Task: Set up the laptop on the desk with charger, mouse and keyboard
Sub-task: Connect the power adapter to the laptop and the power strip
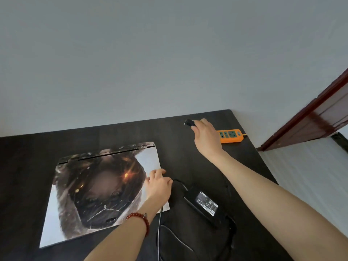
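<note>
A closed laptop [98, 189] with a dark picture skin on its lid lies flat on the black desk [28, 166]. My left hand [158, 185] rests at the laptop's right edge, fingers curled at the side; what it holds is hidden. To its right lies the black charger brick [206, 203] with a white label, its cables looping around it. My right hand [206, 136] is raised above the desk's far right and pinches the black charger plug [189, 123]. Just behind that hand lies an orange power strip [230, 136].
A black laptop bag [180, 240] lies under the charger brick near the desk's front. The desk's far edge meets a grey wall. The right edge of the desk drops to a pale floor [310, 176], and a dark red door frame [308, 117] stands at the right.
</note>
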Tool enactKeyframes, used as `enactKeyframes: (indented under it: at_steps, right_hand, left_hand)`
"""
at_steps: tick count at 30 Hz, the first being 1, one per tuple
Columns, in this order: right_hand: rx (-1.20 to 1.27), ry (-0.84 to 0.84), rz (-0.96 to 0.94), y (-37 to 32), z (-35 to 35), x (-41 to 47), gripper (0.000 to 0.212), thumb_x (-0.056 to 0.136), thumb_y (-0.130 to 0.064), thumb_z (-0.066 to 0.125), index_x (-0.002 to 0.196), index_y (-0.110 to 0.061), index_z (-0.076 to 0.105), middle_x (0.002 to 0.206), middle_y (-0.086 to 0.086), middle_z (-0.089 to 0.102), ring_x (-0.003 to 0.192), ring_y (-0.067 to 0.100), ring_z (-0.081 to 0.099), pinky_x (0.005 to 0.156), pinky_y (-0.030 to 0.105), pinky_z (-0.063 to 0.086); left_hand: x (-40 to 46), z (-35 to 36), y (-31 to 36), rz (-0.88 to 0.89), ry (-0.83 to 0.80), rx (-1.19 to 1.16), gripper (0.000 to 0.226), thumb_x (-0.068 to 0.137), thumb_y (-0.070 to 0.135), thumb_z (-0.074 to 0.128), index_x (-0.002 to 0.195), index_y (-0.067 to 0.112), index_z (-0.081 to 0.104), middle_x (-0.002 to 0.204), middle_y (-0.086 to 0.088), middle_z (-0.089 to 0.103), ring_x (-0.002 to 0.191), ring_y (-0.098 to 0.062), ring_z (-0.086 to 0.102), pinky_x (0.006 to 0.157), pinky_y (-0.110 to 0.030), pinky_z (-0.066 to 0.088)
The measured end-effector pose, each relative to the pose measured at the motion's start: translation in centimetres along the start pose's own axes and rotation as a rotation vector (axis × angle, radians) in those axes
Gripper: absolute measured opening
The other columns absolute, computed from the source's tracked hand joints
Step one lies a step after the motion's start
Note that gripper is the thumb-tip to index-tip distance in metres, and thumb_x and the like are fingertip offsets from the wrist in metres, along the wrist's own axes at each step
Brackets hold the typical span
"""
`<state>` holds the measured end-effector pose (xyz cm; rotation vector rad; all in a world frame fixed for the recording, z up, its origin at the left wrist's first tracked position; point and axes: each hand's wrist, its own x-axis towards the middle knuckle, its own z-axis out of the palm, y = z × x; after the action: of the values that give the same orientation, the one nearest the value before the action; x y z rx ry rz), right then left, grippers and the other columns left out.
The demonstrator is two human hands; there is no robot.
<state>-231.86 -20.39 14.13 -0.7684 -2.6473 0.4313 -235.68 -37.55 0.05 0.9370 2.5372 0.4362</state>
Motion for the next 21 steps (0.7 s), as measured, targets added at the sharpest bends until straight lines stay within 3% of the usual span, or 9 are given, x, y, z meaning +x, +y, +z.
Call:
enactKeyframes:
  at_steps: [3, 6, 11, 15, 17, 21]
  right_hand:
    - [0.035, -0.038, 0.003, 0.4, 2.2, 2.0, 0.03, 0.097, -0.016, 0.04, 0.123, -0.007, 0.053, 0.109, 0.012, 0.059, 0.101, 0.024, 0.055, 0.076, 0.03, 0.044]
    - [0.126, -0.046, 0.04, 0.9, 4.4, 4.7, 0.024, 0.096, -0.017, 0.044, 0.118, -0.011, 0.05, 0.105, 0.009, 0.062, 0.096, 0.023, 0.058, 0.071, 0.029, 0.043]
    - [0.051, -0.084, -0.009, 1.7, 8.1, 6.8, 0.026, 0.095, -0.019, 0.047, 0.12, -0.012, 0.051, 0.107, 0.008, 0.065, 0.096, 0.024, 0.061, 0.066, 0.028, 0.041]
    - [-0.028, -0.114, -0.111, 0.9, 12.2, 8.3, 0.025, 0.095, -0.021, 0.046, 0.117, -0.015, 0.055, 0.102, 0.005, 0.067, 0.083, 0.023, 0.064, 0.05, 0.016, 0.026]
    - [-0.068, -0.141, -0.128, 1.0, 13.9, 8.7, 0.025, 0.095, -0.02, 0.047, 0.118, -0.015, 0.056, 0.098, 0.005, 0.066, 0.078, 0.021, 0.064, 0.052, 0.019, 0.033]
    - [-0.156, -0.111, -0.082, 2.9, 15.3, 10.3, 0.021, 0.094, -0.016, 0.048, 0.113, -0.014, 0.057, 0.087, 0.006, 0.064, 0.064, 0.017, 0.053, 0.048, 0.02, 0.026]
  left_hand:
    - [-0.3, 1.3, -0.4, 0.032, 0.005, 0.044, 0.032, 0.095, 0.038, 0.038, 0.103, 0.032, 0.068, 0.145, 0.006, 0.033, 0.138, -0.022, 0.013, 0.114, -0.044, 0.014]
    - [0.4, 1.8, -1.5, 0.075, 0.034, 0.103, 0.031, 0.095, 0.04, 0.038, 0.108, 0.035, 0.065, 0.149, 0.006, 0.027, 0.141, -0.021, 0.007, 0.113, -0.043, 0.002]
    - [1.3, 2.0, -3.4, 0.187, 0.044, 0.09, 0.039, 0.095, 0.043, 0.033, 0.133, 0.037, 0.043, 0.154, 0.005, 0.021, 0.143, -0.019, 0.006, 0.113, -0.045, 0.001]
    - [5.3, -0.7, -5.4, 0.014, 0.164, -0.011, 0.041, 0.095, 0.032, 0.035, 0.136, 0.025, 0.039, 0.15, -0.002, 0.029, 0.141, -0.021, 0.016, 0.114, -0.044, 0.007]
    - [7.4, -2.2, -7.7, -0.091, 0.204, 0.034, 0.044, 0.095, 0.03, 0.036, 0.138, 0.022, 0.035, 0.151, -0.003, 0.027, 0.141, -0.022, 0.015, 0.114, -0.046, 0.006]
    - [10.3, -4.2, -12.5, -0.239, 0.263, 0.149, 0.052, 0.093, 0.044, 0.035, 0.141, 0.022, 0.031, 0.152, -0.001, 0.028, 0.142, -0.022, 0.014, 0.114, -0.047, 0.007]
